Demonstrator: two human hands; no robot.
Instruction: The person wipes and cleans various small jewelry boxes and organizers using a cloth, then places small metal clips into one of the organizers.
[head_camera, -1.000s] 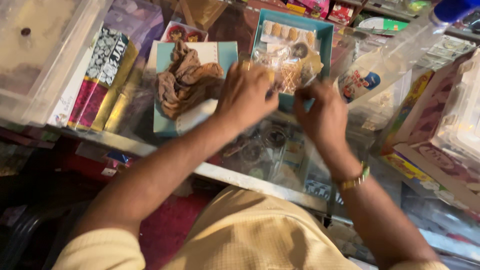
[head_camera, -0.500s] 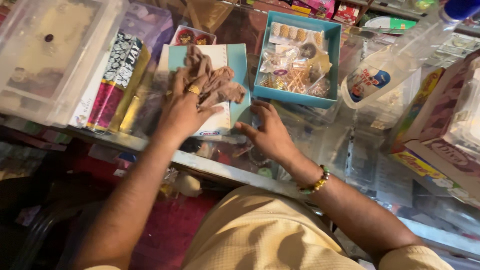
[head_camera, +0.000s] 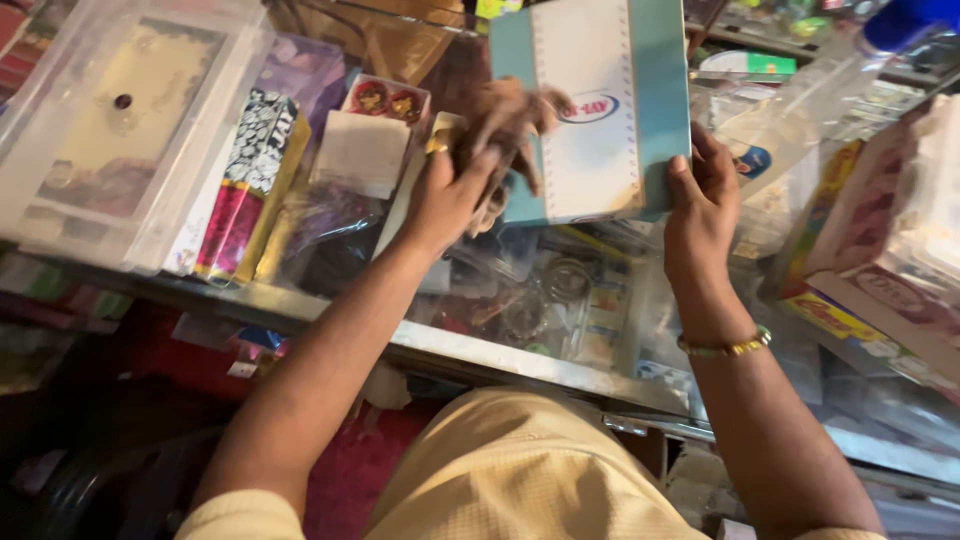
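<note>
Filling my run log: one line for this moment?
left hand: holds brown cloth | right hand: holds teal-and-white box lid | above glass counter

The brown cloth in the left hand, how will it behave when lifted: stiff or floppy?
Probably floppy: the brown cloth hangs crumpled from the left hand. Likely light, since fingers alone hold it. It seems not slippery, though motion blur hides its texture.

A glass-topped counter (head_camera: 560, 365) with a pale metal front edge runs across the view; packets and round things show dimly through the glass. On it at the left sits a clear plastic case (head_camera: 120, 130), with a patterned box (head_camera: 245, 185) and a small box of red ornaments (head_camera: 385, 100) beside it. At the right lie a clear bottle (head_camera: 800, 110) and printed cartons (head_camera: 870, 270). Below the counter the space is dark, with red cloth (head_camera: 345, 460). The light is warm and dim.
</note>
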